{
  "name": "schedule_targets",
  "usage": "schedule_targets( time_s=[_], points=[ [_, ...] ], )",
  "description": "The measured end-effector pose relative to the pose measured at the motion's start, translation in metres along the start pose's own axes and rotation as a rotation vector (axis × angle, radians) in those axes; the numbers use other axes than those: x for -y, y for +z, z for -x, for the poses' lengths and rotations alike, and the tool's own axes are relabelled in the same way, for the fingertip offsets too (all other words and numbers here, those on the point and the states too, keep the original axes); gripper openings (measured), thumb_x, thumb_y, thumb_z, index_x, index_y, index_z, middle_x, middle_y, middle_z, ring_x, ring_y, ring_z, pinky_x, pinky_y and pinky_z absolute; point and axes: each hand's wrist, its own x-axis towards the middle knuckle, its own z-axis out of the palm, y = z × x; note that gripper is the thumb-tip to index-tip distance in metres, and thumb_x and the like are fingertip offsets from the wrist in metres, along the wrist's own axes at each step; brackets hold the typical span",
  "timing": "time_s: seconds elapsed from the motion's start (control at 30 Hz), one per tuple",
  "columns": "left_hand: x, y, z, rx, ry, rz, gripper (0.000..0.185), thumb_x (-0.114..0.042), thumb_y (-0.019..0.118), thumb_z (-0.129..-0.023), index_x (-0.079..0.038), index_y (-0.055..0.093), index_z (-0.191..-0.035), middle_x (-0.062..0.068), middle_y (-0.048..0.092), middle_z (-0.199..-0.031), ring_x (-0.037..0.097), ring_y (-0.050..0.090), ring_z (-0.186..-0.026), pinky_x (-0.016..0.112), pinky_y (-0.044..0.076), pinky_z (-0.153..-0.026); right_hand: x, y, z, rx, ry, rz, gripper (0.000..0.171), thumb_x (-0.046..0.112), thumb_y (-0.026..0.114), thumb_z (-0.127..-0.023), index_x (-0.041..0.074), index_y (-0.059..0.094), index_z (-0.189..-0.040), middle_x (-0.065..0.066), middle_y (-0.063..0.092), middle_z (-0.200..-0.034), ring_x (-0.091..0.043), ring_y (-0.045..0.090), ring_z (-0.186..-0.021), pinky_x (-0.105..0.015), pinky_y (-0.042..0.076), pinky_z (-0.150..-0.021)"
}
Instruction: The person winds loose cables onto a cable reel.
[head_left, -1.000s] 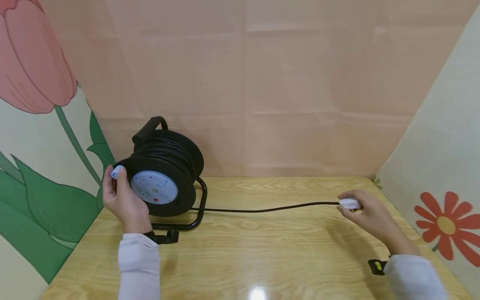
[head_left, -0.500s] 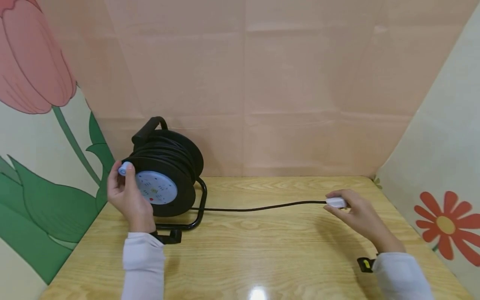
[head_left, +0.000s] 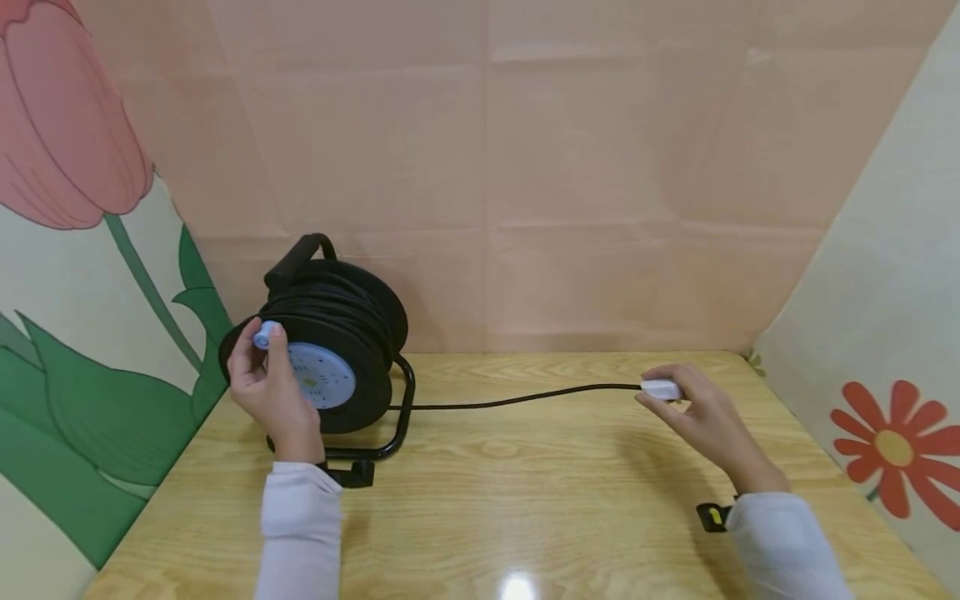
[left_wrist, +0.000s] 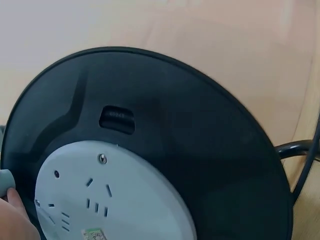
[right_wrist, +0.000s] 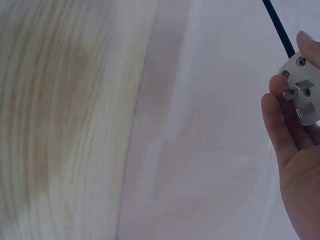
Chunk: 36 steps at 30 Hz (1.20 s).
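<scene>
A black cable reel [head_left: 367, 367] stands on the table, with dark cord [head_left: 330, 304] wound round its drum. My left hand [head_left: 277, 396] pinches a small pale blue knob [head_left: 266, 335] at the front disc between thumb and fingers; the left wrist view catches only part of the knob [left_wrist: 6, 181]. Beside that hand is the round socket panel [head_left: 322, 375], partly covered by it. Over at the right, my right hand [head_left: 708, 417] grips a white plug [head_left: 660, 389] above the table. Metal prongs show on the plug [right_wrist: 302, 90] in the right wrist view. A single cord runs from it to the reel.
The reel's black tube frame [head_left: 401, 417] rests on the wooden table [head_left: 510, 492], and its carrying handle [head_left: 296, 258] points up. A pinkish sheet [head_left: 487, 167] rises behind the table. Flower-painted walls [head_left: 892, 450] close off both sides.
My left hand and the knob have moved right along the disc, and the socket panel has turned. My right hand has moved left and slightly farther away with the plug, closer to the reel.
</scene>
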Motion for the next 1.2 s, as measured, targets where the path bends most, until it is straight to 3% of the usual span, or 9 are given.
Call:
schedule_targets(
  time_s=[0.23,0.5,0.8,1.2],
  points=[
    [0.004,0.006,0.009,0.049,0.029,-0.062,0.023,-0.006,0.074,-0.091,0.002,0.072,-0.112,0.012,0.054,-0.116,0.022,0.057,-0.106,0.029,0.046,-0.094,0.003,0.008,-0.007,-0.046,-0.056,-0.003,0.036,0.009,0.084,-0.082,0.012,0.069,-0.115,0.004,0.064,-0.108,-0.006,0.053,-0.090,-0.017,0.041,-0.068],
    [0.009,0.004,0.014,0.111,0.042,-0.083,0.024,-0.002,0.075,-0.089,0.008,0.071,-0.110,0.011,0.055,-0.112,0.021,0.057,-0.100,0.028,0.046,-0.090,0.008,0.018,-0.011,-0.040,-0.123,-0.024,0.039,0.004,0.085,-0.079,0.008,0.068,-0.114,0.001,0.064,-0.110,-0.008,0.054,-0.092,-0.024,0.044,-0.066],
    [0.012,0.001,0.015,0.168,0.048,-0.134,0.022,-0.002,0.075,-0.088,0.008,0.072,-0.107,0.007,0.056,-0.105,0.016,0.053,-0.089,0.026,0.043,-0.079,0.013,0.022,-0.014,-0.021,-0.100,-0.042,0.038,0.008,0.084,-0.081,0.010,0.068,-0.115,0.003,0.064,-0.111,-0.007,0.054,-0.090,-0.018,0.043,-0.066],
    [0.013,-0.003,0.020,0.244,0.028,-0.275,0.026,-0.010,0.079,-0.088,0.007,0.072,-0.106,0.004,0.057,-0.109,0.017,0.055,-0.092,0.025,0.046,-0.078,0.022,0.032,-0.019,0.016,-0.060,-0.055,0.033,0.016,0.082,-0.086,0.016,0.068,-0.116,0.004,0.062,-0.113,-0.009,0.054,-0.092,-0.030,0.048,-0.064]
  ],
)
